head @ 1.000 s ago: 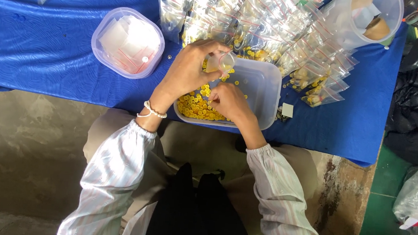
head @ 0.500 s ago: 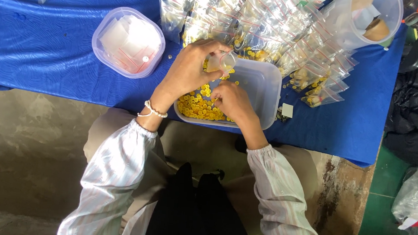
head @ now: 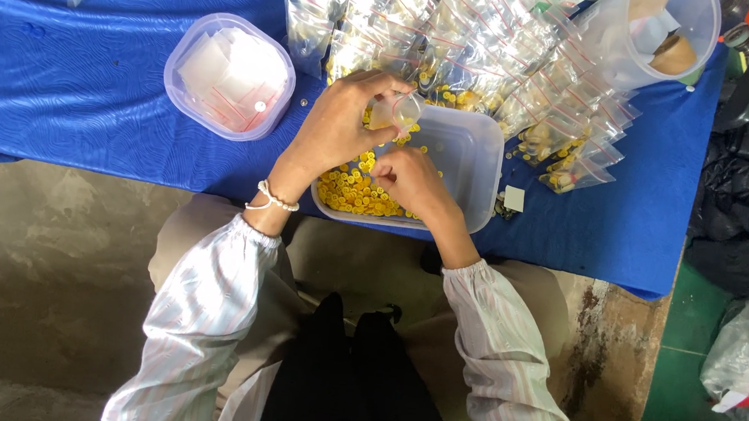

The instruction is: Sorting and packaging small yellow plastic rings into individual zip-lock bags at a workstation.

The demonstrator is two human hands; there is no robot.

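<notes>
up close, the left hand (head: 336, 127) pinches a small clear bag (head: 397, 112) over the rectangular tub (head: 476, 169) of yellow buttons (head: 349, 191), while the right hand (head: 408, 179), fingers curled, touches them, filled bags (head: 493, 59) piled beyond on the blue table (head: 90, 90).

Pale striped long sleeves with gathered cuffs, white bead bracelet (head: 272, 199), dark apron.
</notes>
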